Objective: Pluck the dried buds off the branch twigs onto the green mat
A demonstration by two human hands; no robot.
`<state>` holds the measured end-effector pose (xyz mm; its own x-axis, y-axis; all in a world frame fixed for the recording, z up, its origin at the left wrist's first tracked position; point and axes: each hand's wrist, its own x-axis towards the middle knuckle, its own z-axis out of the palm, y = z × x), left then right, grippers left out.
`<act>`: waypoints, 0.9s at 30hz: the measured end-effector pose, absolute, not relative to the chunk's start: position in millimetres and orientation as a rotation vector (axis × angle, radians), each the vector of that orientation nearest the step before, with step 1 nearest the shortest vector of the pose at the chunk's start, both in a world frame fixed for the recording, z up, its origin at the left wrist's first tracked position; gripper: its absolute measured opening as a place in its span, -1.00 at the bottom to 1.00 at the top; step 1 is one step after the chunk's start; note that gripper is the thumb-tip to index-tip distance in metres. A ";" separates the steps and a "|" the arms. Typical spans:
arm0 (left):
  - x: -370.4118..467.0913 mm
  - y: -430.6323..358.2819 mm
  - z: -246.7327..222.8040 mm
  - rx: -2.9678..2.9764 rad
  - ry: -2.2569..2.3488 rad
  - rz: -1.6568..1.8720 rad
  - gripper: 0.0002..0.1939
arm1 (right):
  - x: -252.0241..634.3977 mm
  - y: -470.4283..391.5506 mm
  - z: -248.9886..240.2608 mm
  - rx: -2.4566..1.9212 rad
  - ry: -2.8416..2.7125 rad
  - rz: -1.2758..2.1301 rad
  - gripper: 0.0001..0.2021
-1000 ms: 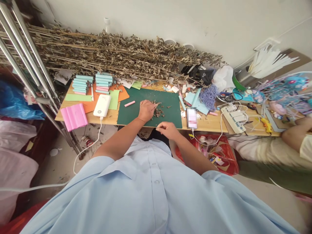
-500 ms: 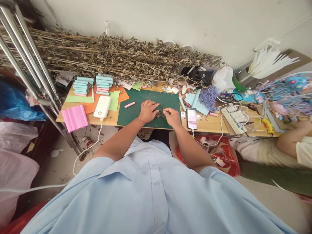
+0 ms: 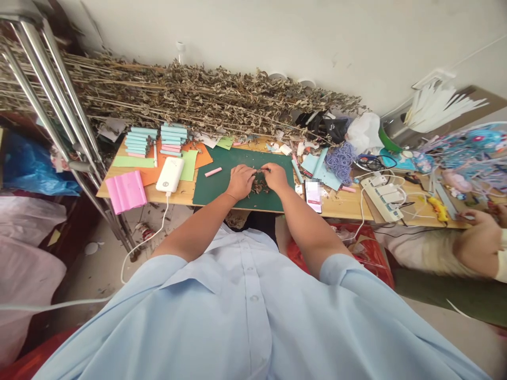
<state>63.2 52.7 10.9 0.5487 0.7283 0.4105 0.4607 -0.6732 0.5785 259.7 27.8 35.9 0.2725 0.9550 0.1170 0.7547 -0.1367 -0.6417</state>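
Observation:
Over the green cutting mat (image 3: 222,192), my left hand (image 3: 240,181) and my right hand (image 3: 275,177) face each other a short way apart. Their fingertips pinch what looks like a small piece of dried plant between them, partly hidden by the fingers. Crumbled dried leaves (image 3: 259,187) lie in a small heap on the mat just below the fingertips. A pink paper roll (image 3: 213,172) rests on the mat, left of my left hand.
Long dried plant stalks (image 3: 198,95) are piled behind the mat. To the left are stacked blue paper rolls (image 3: 138,141), pink paper (image 3: 125,191) and a white power bank (image 3: 170,174). A phone (image 3: 313,195), purple yarn (image 3: 339,159) and a power strip (image 3: 382,198) stand right; another person's hand (image 3: 481,235) is beyond.
My right hand has moved up and slightly left, its fingertips meeting the piece near my left fingers. The other person's hand at the far right has come further into sight at the table edge.

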 end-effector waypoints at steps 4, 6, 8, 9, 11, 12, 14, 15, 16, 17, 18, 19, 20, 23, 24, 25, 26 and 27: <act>63.2 52.8 11.7 2.363 0.986 0.908 -0.63 | 263.8 18.8 40.4 -1.846 -1.332 0.555 -0.85; 63.4 53.1 11.6 2.352 0.987 0.926 -0.61 | 260.7 13.7 40.7 -1.778 -1.231 0.698 -0.82; 63.7 53.5 10.9 2.346 0.974 0.950 -0.61 | 253.8 9.1 39.9 -1.720 -1.145 0.841 -0.77; 63.9 53.7 10.4 2.346 0.967 0.959 -0.64 | 249.5 7.3 39.4 -1.696 -1.112 0.898 -0.74; 64.1 54.0 9.4 2.346 0.958 0.972 -0.70 | 241.3 4.5 38.5 -1.664 -1.070 0.971 -0.69; 64.1 54.2 9.0 2.343 0.960 0.976 -0.72 | 238.0 3.4 38.3 -1.656 -1.063 0.993 -0.67; 63.9 54.5 8.5 2.335 0.974 0.985 -0.72 | 233.9 1.4 38.9 -1.658 -1.072 0.989 -0.63; 63.7 54.7 8.4 2.331 0.982 0.989 -0.72 | 233.0 0.3 39.7 -1.668 -1.084 0.951 -0.62; 63.5 54.8 8.5 2.328 0.986 0.989 -0.72 | 232.8 -1.2 40.8 -1.679 -1.098 0.892 -0.61; 63.4 55.0 8.6 2.329 0.987 0.985 -0.73 | 233.0 -2.8 42.0 -1.686 -1.117 0.827 -0.60; 63.4 55.1 8.9 2.332 0.987 0.978 -0.73 | 233.4 -4.5 43.4 -1.689 -1.139 0.765 -0.61; 63.4 55.0 9.2 2.337 0.985 0.969 -0.73 | 233.7 -6.3 44.6 -1.688 -1.169 0.722 -0.62; 63.5 54.9 9.6 2.344 0.984 0.960 -0.73 | 233.7 -7.9 45.5 -1.685 -1.205 0.700 -0.62; 63.9 54.0 10.8 2.366 0.982 0.938 -0.72 | 231.4 -10.2 45.3 -1.669 -1.287 0.690 -0.65; 63.9 53.6 11.2 2.373 0.978 0.933 -0.72 | 230.0 -10.1 44.3 -1.666 -1.289 0.690 -0.65; 63.9 53.2 11.6 2.379 0.972 0.930 -0.72 | 228.3 -9.6 43.0 -1.662 -1.284 0.692 -0.65; 63.9 52.8 11.9 2.386 0.964 0.929 -0.72 | 226.7 -8.9 41.6 -1.660 -1.274 0.694 -0.65; 63.8 52.4 12.3 2.392 0.955 0.928 -0.73 | 225.1 -8.3 40.4 -1.660 -1.267 0.700 -0.65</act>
<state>63.8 52.4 12.3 0.5458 0.7184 0.4314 0.4521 -0.6859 0.5702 225.1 -8.3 40.4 0.3130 0.9461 0.0829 0.4329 -0.0645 -0.8992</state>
